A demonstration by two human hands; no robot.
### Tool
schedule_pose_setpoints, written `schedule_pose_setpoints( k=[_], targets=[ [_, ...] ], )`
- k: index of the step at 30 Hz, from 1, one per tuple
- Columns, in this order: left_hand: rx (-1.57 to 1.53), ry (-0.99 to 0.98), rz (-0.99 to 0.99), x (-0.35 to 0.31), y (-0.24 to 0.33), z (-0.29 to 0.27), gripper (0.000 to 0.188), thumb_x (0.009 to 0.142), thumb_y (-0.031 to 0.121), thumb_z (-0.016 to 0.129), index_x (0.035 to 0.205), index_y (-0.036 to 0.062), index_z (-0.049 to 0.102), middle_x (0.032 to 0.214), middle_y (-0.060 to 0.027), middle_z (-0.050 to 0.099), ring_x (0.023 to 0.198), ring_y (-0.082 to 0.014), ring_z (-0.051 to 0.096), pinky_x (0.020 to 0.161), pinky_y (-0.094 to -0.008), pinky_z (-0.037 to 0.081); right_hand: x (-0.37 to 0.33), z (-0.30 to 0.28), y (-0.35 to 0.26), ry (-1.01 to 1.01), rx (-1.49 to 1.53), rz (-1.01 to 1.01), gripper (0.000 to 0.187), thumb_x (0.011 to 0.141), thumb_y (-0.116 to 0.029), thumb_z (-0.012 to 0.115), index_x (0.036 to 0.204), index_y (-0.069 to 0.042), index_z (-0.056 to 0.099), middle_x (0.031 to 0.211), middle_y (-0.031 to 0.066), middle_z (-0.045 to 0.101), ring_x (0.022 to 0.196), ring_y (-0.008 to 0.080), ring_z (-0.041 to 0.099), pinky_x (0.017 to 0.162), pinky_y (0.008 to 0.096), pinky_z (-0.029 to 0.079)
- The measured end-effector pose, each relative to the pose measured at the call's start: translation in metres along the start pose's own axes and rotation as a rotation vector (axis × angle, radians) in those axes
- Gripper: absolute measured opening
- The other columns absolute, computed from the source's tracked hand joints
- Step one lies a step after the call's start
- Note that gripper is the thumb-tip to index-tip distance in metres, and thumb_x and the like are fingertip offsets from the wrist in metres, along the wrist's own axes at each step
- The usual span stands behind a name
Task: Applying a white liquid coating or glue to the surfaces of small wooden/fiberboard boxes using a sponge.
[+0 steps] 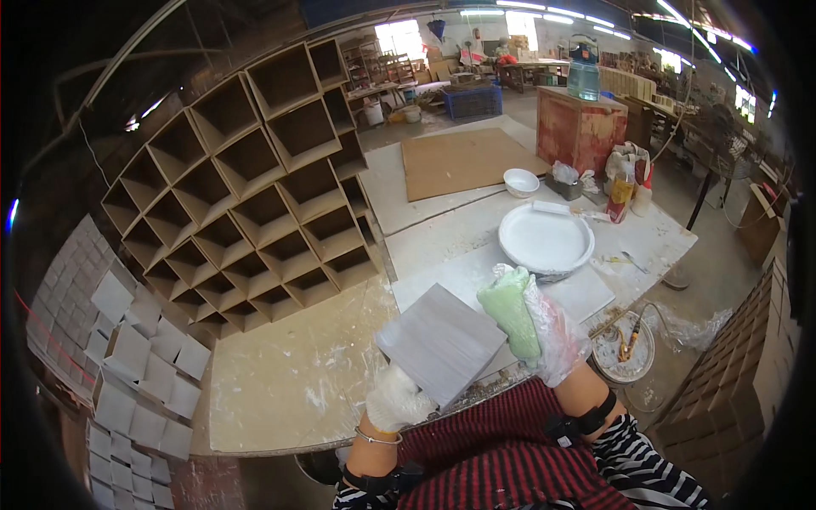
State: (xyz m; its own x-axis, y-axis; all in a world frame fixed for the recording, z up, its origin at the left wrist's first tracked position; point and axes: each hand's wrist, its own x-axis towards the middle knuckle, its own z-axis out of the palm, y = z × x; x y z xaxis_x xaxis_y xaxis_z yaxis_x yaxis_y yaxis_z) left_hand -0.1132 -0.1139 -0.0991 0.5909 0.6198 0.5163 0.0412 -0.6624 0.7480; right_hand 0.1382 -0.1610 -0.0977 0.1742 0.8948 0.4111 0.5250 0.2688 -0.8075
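Note:
A square, box-like piece with a streaky grey face is tilted over the table's front edge. My left hand, in a white knit glove, grips its lower left side. To the right of it, my right hand is covered in clear plastic and closed around a bundled light green cloth. The cloth is beside the grey piece's right corner; I cannot tell whether they touch. Beyond the cloth stands a wide round basin of white liquid, with a white-coated brush or scraper across its far rim.
Stacked open cardboard boxes form a tall wall at the left end of the table. Behind the basin are a small white bowl, a brown board, a bottle and a red box. A bucket stands low at right.

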Motion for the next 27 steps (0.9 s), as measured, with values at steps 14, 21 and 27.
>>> schedule_pose_setpoints(
  k=[14, 21, 27],
  targets=[
    [-1.692, 0.642, -0.216, -0.066, -0.157, -0.017, 0.054, 0.101, 0.042, 0.033, 0.139, 0.0062, 0.043, 0.141, -0.0141, 0.047, 0.125, -0.0337, 0.048, 0.105, -0.0458, 0.04, -0.013, 0.016, -0.013, -0.022, 0.655, 0.489, 0.023, 0.089, -0.013, 0.059, 0.11, -0.005, 0.06, 0.079, 0.0033, 0.063, 0.071, 0.0135, 0.061, 0.063, 0.0286, 0.049],
    [-1.28, 0.726, -0.283, -0.031, -0.044, -0.027, 0.055, 0.101, 0.043, 0.032, 0.14, 0.0054, 0.041, 0.141, -0.0143, 0.046, 0.126, -0.0329, 0.047, 0.107, -0.0458, 0.038, -0.021, 0.027, 0.004, -0.074, -0.083, 0.068, 0.03, 0.092, -0.016, 0.056, 0.12, -0.006, 0.057, 0.086, 0.0066, 0.066, 0.07, 0.0155, 0.062, 0.062, 0.0276, 0.05],
    [-1.276, 0.83, -0.285, -0.044, -0.052, -0.041, 0.056, 0.1, 0.046, 0.037, 0.138, 0.0054, 0.044, 0.137, -0.014, 0.05, 0.126, -0.0322, 0.048, 0.105, -0.0454, 0.041, -0.027, 0.045, 0.047, -0.034, -0.238, -0.1, 0.037, 0.099, -0.032, 0.048, 0.123, -0.005, 0.056, 0.094, 0.0063, 0.067, 0.07, 0.013, 0.062, 0.06, 0.0239, 0.049]
  ],
)
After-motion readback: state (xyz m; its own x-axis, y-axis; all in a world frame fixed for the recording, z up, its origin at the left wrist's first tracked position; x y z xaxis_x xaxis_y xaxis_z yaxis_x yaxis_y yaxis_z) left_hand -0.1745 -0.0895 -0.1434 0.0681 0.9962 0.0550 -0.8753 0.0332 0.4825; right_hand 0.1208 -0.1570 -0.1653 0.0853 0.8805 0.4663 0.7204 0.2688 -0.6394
